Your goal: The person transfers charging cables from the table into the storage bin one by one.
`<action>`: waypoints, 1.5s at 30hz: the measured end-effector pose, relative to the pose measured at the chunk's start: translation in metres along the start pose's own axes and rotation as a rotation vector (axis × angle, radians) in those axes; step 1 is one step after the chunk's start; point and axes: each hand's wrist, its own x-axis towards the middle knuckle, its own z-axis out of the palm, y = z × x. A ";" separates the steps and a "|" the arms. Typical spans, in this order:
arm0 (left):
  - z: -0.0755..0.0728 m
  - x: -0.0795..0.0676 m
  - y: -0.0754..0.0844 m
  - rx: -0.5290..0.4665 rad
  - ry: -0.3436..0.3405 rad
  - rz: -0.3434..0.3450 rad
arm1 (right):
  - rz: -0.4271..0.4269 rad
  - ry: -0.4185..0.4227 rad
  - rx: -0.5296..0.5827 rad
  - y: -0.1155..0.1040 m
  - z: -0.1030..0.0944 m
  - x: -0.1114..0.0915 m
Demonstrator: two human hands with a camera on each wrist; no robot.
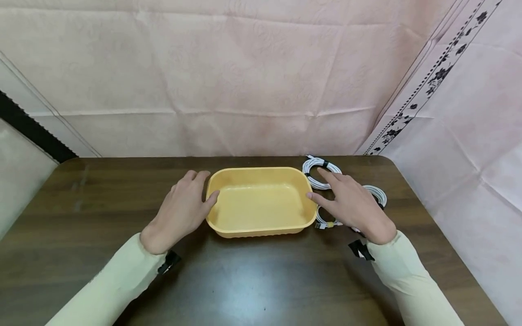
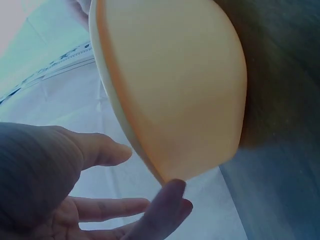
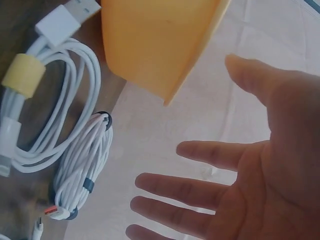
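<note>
Yellow tub [image 1: 259, 203] on the far half of the desk [image 1: 244, 280], with its long way going left to right and a short end toward each hand. Just right of the left hand [image 1: 179, 206], and just left of the right hand [image 1: 355, 201], so right in between. About as near to one hand as to the other; hard to pick a closer one. Left hand spread, thumb well away from the fingers, with nothing pinched. From above, thumb over the tub's left end; from the left wrist, fingertips right by the tub's edge, but can't tell if touching. Right hand spread too, with straight fingers, thumb out to the side and nothing pinched. From above, thumb tip at the tub's right end; from the right wrist, a little gap there, so not touching. Three rolled white cords also on the right side: a far cord [image 1: 314, 182] by the right hand's pointing finger, a near cord [image 3: 93, 75] with a yellow band, close to the tub's near right corner, and a right cord [image 1: 379, 194] just past the hand. No cord held by the right hand.
</note>
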 end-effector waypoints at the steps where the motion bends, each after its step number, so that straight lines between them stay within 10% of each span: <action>1: 0.000 0.001 0.000 0.007 0.007 0.001 | 0.001 0.001 0.003 0.000 -0.001 0.000; 45: 0.006 0.008 -0.003 -0.137 0.037 -0.037 | -0.042 -0.061 0.022 0.012 -0.017 0.019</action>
